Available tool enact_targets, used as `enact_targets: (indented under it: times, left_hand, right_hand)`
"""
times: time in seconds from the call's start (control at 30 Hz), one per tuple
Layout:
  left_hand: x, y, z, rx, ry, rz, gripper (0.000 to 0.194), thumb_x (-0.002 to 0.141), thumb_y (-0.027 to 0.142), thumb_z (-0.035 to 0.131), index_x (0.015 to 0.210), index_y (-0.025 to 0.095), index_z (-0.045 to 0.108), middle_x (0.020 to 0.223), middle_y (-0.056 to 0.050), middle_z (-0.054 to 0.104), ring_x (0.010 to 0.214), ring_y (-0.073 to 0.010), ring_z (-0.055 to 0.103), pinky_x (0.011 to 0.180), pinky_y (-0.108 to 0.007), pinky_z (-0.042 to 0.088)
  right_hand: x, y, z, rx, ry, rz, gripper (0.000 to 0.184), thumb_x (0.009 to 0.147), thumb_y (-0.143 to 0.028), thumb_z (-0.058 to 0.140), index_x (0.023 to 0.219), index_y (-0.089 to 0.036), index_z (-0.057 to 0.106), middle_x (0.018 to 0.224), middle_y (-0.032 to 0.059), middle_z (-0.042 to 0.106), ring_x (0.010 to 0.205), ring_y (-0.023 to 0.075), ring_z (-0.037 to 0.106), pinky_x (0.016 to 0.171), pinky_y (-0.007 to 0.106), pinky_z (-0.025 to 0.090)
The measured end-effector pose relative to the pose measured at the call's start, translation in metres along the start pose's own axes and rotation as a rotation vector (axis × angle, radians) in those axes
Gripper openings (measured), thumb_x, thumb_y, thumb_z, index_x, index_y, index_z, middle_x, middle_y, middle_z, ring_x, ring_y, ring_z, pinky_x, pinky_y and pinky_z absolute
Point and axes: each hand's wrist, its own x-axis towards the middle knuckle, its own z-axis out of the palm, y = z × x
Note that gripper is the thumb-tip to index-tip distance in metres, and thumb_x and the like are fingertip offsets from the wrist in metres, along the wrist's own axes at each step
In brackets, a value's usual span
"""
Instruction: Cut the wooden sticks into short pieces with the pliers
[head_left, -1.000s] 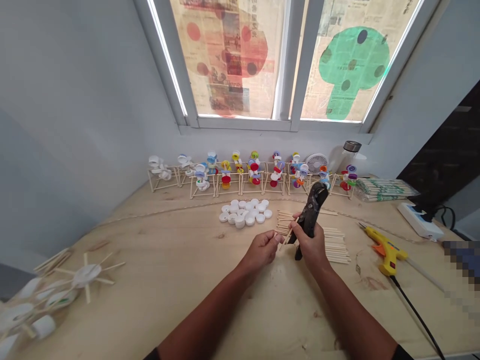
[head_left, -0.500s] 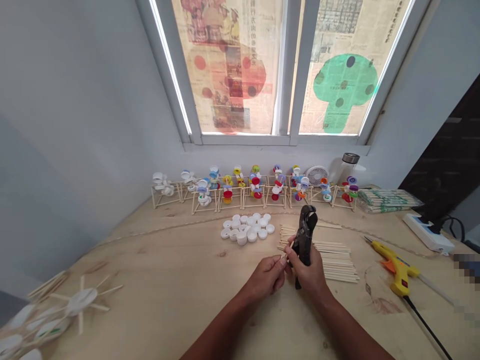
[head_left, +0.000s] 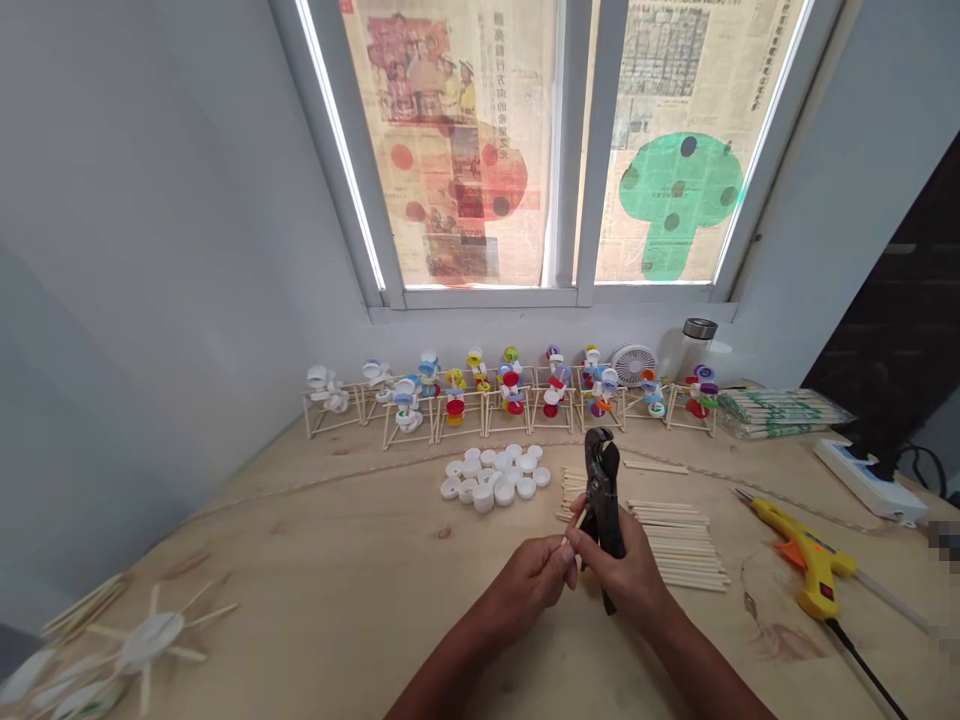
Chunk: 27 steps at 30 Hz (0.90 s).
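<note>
Black-handled cutting pliers (head_left: pixel 602 490) stand nearly upright in my right hand (head_left: pixel 630 565), whose fingers are wrapped round the handles. My left hand (head_left: pixel 536 575) is closed in a pinch on a short wooden stick (head_left: pixel 577 528), which slants up towards the right hand's fingers beside the pliers. Both hands are close together over the table, almost touching. Just behind and right of them lie rows of wooden sticks (head_left: pixel 682 545), partly covered by the right hand. White bottle caps (head_left: pixel 495 478) sit in a cluster beyond the left hand.
Stick frames with colourful cap wheels (head_left: pixel 510 395) line the back. A yellow glue gun (head_left: pixel 814 555) with its cord lies at right, near a white power strip (head_left: pixel 870 480) and bagged sticks (head_left: pixel 784 410). At left is a white disc with stick spokes (head_left: pixel 150 640).
The view has tilted up, so the table sits lower. My left hand has drawn in against the right, and the pliers have turned more upright. Both hands still hold their things.
</note>
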Motion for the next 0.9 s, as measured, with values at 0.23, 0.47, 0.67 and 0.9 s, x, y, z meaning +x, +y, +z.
enact_targets:
  times: [0.23, 0.47, 0.67, 0.9]
  left_hand:
    - [-0.001, -0.002, -0.002, 0.058, -0.019, 0.061, 0.047, 0.083, 0.056, 0.033, 0.064, 0.014, 0.046, 0.049, 0.007, 0.029, 0.047, -0.0061, 0.026, 0.045, -0.019, 0.021]
    - [0.001, -0.003, -0.002, 0.044, 0.007, 0.058, 0.048, 0.08, 0.059, 0.036, 0.068, 0.014, 0.048, 0.05, 0.007, 0.029, 0.047, -0.0059, 0.025, 0.045, -0.019, 0.02]
    - [0.004, -0.008, -0.003, 0.016, 0.033, 0.07, 0.041, 0.081, 0.054, 0.04, 0.072, 0.014, 0.049, 0.048, 0.008, 0.029, 0.044, -0.0052, 0.024, 0.043, -0.019, 0.018]
    - [0.008, -0.013, -0.007, -0.084, 0.271, 0.087, 0.04, 0.082, 0.056, 0.035, 0.07, 0.018, 0.041, 0.044, 0.01, 0.025, 0.038, -0.0058, 0.019, 0.038, -0.019, 0.015]
  right_hand:
    - [-0.002, -0.008, -0.001, 0.02, -0.038, 0.017, 0.022, 0.074, -0.029, 0.059, 0.092, -0.018, 0.055, 0.072, 0.0008, 0.061, 0.063, 0.0146, 0.057, 0.059, 0.024, 0.047]
    - [-0.002, -0.006, 0.002, 0.039, 0.015, 0.011, 0.022, 0.074, -0.03, 0.06, 0.091, -0.017, 0.055, 0.065, -0.0013, 0.057, 0.055, 0.0127, 0.055, 0.051, 0.022, 0.045]
    - [-0.002, -0.005, 0.005, 0.095, 0.072, 0.009, 0.024, 0.076, -0.033, 0.058, 0.094, -0.017, 0.054, 0.067, -0.0002, 0.059, 0.055, 0.013, 0.056, 0.054, 0.024, 0.047]
    - [0.002, 0.001, 0.001, 0.144, 0.183, 0.06, 0.035, 0.072, -0.038, 0.061, 0.097, -0.015, 0.054, 0.083, 0.0061, 0.062, 0.075, 0.0193, 0.059, 0.066, 0.029, 0.049]
